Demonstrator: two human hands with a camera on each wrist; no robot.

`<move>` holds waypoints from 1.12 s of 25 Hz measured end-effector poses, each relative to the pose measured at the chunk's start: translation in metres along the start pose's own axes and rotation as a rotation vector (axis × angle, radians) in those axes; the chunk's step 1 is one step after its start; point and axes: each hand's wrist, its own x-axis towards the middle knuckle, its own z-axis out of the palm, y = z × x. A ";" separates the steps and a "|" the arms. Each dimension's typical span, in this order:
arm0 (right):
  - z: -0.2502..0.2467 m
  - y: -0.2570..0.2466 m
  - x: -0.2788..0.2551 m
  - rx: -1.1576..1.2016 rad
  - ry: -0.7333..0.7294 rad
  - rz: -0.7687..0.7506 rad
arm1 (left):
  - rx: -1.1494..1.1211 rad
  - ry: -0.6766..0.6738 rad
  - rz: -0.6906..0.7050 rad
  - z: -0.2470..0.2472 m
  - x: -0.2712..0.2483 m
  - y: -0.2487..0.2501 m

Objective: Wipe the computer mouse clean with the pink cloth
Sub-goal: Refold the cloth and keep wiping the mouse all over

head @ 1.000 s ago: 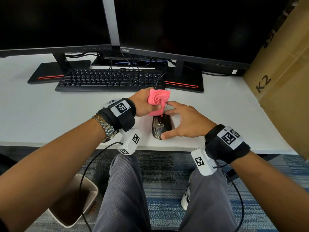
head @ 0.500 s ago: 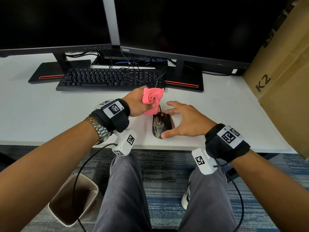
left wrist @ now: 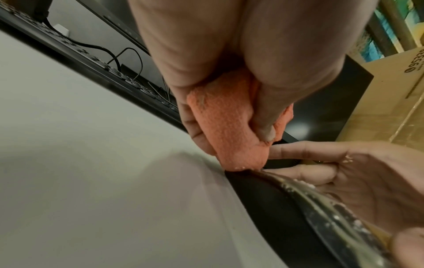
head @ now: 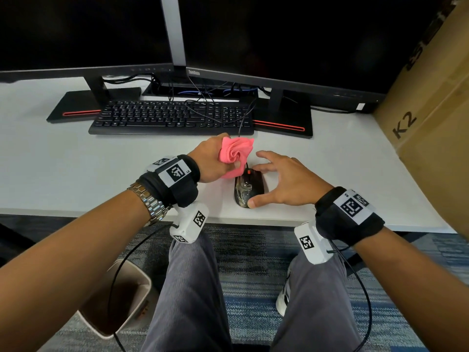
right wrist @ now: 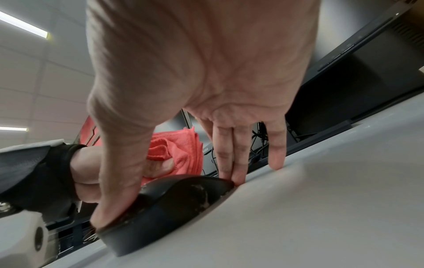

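Observation:
A black computer mouse (head: 250, 189) smeared with pale grime lies near the front edge of the white desk (head: 76, 168). My right hand (head: 281, 184) arches over it, thumb on its rear and fingertips against its front right side. My left hand (head: 215, 161) grips the bunched pink cloth (head: 236, 153) at the mouse's front left. In the left wrist view the cloth (left wrist: 229, 130) touches the front left edge of the mouse (left wrist: 275, 199) with its lower end. The right wrist view shows the thumb pressed on the mouse (right wrist: 172, 204) and the cloth (right wrist: 174, 146) behind it.
A black keyboard (head: 172, 118) and two monitors on stands stand behind the hands. The mouse cable (head: 243, 123) runs back over the keyboard. A large cardboard box (head: 436, 110) fills the desk's right end. A waste bin (head: 119, 301) sits on the floor at the left.
My left hand drew the cloth slightly left and away from the mouse, then brought it back down to the mouse's front left. The right hand and mouse have stayed put.

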 end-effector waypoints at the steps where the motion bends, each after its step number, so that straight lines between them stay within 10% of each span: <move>1: 0.000 0.000 0.000 0.003 0.000 0.000 | -0.014 0.000 -0.002 0.000 -0.002 0.001; 28: -0.005 -0.003 0.002 -0.049 -0.029 -0.023 | -0.003 0.050 -0.012 0.006 -0.010 -0.001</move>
